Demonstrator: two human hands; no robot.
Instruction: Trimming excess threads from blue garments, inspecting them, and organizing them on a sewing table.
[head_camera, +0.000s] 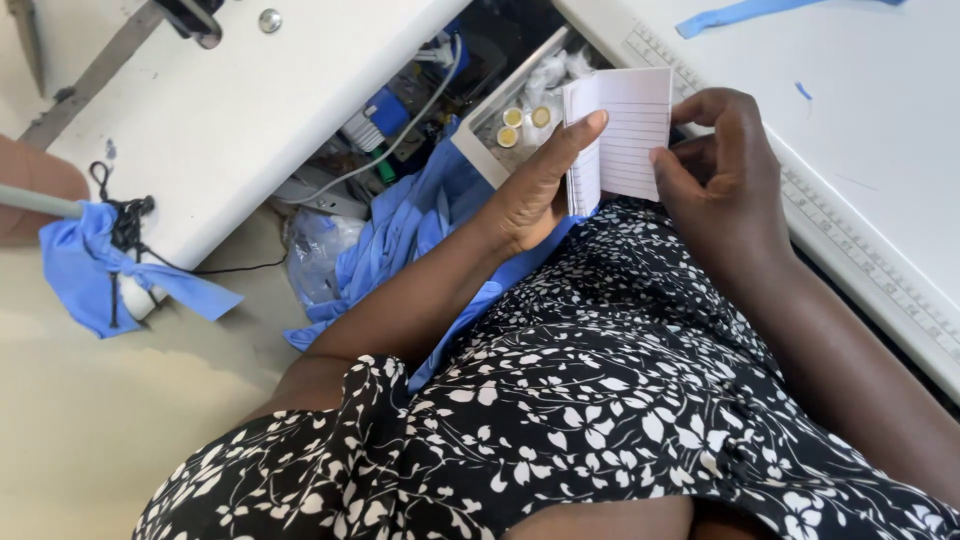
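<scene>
Upper centre: left hand (530, 195) and right hand (720, 170) pinch a lined notepad (625, 130), leafing pages; turning another needs a thumb-slide.

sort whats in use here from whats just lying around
In use: small lined notepad, held open by left hand and right hand.

Lying about: blue cloth, round bobbins in the drawer, blue strip on the white table.
</scene>
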